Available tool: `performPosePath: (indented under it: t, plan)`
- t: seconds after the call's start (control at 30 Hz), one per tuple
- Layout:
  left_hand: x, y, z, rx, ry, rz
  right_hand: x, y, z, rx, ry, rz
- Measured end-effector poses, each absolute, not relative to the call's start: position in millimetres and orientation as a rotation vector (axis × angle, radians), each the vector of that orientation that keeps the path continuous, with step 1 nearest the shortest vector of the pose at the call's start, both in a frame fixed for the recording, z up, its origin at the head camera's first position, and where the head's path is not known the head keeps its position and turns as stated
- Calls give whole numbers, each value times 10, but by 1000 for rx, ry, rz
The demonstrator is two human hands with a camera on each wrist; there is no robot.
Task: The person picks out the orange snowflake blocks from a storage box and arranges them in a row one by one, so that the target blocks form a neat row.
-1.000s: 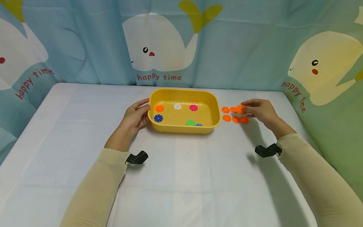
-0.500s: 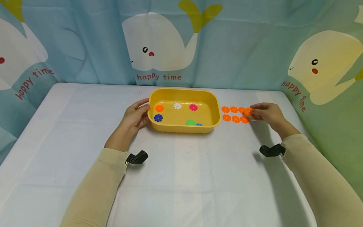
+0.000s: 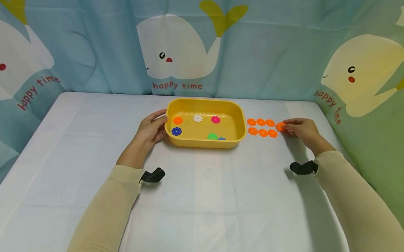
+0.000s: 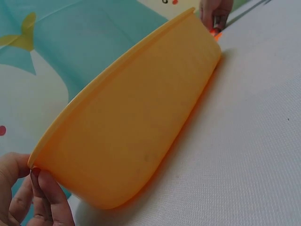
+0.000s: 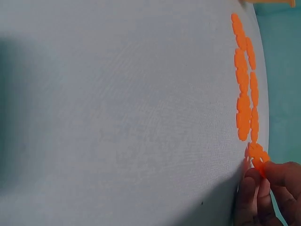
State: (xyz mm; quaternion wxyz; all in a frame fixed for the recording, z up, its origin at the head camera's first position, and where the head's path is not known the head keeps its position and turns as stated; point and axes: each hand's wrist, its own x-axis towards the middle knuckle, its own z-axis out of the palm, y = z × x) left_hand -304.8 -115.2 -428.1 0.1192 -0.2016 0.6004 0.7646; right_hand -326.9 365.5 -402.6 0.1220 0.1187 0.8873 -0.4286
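Note:
A yellow plastic basin [image 3: 207,144] stands on the white table. Inside it lie several flower-shaped discs, among them a white disc [image 3: 197,118], a pink disc [image 3: 215,119] and a dark blue disc [image 3: 176,131]. My left hand [image 3: 149,130] grips the basin's left end, thumb at the rim and fingers beneath it, as the left wrist view shows. To the basin's right, orange discs [image 3: 262,132] lie flat in two rows. My right hand [image 3: 302,130] pinches another orange disc [image 5: 257,155] between thumb and fingers at the right end of these rows, tilted in the right wrist view.
Behind the table hangs a blue curtain [image 3: 271,56] printed with whales, and its greenish part runs along the right side. The white tabletop [image 3: 212,205] stretches in front of the basin. A black camera mount sits on each wrist.
My right hand has moved right and slightly nearer, carrying the pinched orange disc from above the upper row to beyond the rows' right end. The left hand and basin have stayed put.

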Motion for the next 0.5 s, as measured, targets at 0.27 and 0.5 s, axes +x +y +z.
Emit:
performPosePath:
  t: [0.27,0.5]
  plan:
    - [-3036,-1154,-4269,-561,1747,2240,-3323,3630,-4050,414,2587,-1277]
    - [-3032,-1150,-4263,-573,1732,2248,-3378,3596,-4071,472,2586,-1294]
